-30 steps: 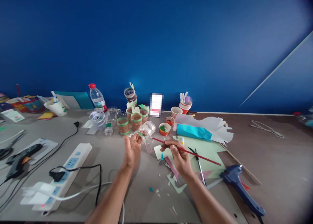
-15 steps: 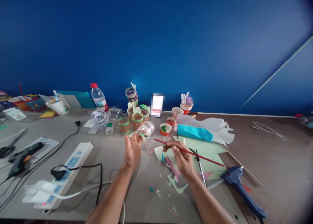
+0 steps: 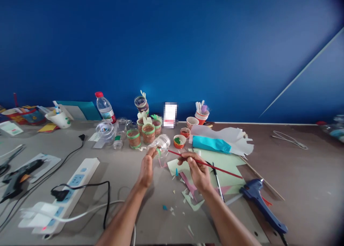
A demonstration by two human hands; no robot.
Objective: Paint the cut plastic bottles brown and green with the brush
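Note:
My left hand is closed around the near end of a clear plastic bottle piece, which lies tilted on its side with green on its near rim. A red paintbrush is pinched in my right hand; its tip reaches the bottle piece's green rim. Just behind the brush stands a small paper cup of green paint, with a cup of brown paint beyond it. To the left, several brown-painted cups with green rims stand together, some with pale paper shapes on top.
A power strip with cords lies at left, near a black glue gun. At right are a blue glue gun, a pen, paper sheets and a wooden stick. A water bottle stands at the back.
The whole view has shifted slightly, so things sit a little further left. My left hand has turned on the bottle piece, its fingers now closer together. The brush tip stays at the rim.

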